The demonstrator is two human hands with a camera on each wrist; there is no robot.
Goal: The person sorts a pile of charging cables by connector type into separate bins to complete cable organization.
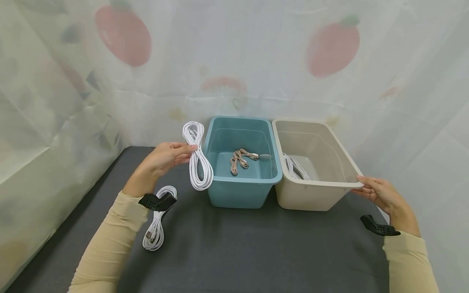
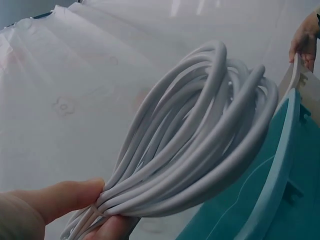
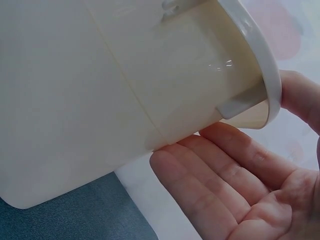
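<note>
My left hand [image 1: 187, 153] pinches a coiled white cable [image 1: 198, 162] between thumb and fingers and holds it in the air just left of the teal bin [image 1: 242, 181]. Up close in the left wrist view, the cable's [image 2: 200, 145] loops fan out from my fingers [image 2: 65, 197], next to the teal bin's rim [image 2: 285, 165]. A pinkish cable [image 1: 239, 159] lies inside the teal bin. My right hand [image 1: 366, 185] is at the near right corner of the beige bin [image 1: 315, 183], thumb on the rim, straight fingers [image 3: 220, 175] below it. A white cable [image 1: 295, 167] lies inside the beige bin [image 3: 100, 90].
Another coiled white cable [image 1: 157, 224] lies on the dark grey tabletop [image 1: 238, 248] under my left forearm. The two bins stand side by side at the back. A pale curtain with red fruit prints [image 1: 234, 61] closes in the back and both sides.
</note>
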